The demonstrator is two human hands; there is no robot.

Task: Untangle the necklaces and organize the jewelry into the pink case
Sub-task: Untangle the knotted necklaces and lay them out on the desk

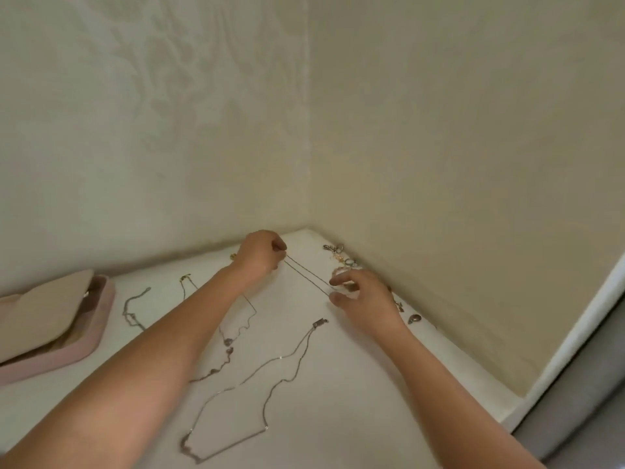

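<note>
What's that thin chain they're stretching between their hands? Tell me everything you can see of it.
The thin chain is fine, dark-looking metal, doubled so two strands run almost parallel. It is pulled taut and straight over the far corner of the white table. The left hand pinches one end in curled fingers; the right hand holds the other between thumb and forefinger. No pendant or clasp shows.
</note>
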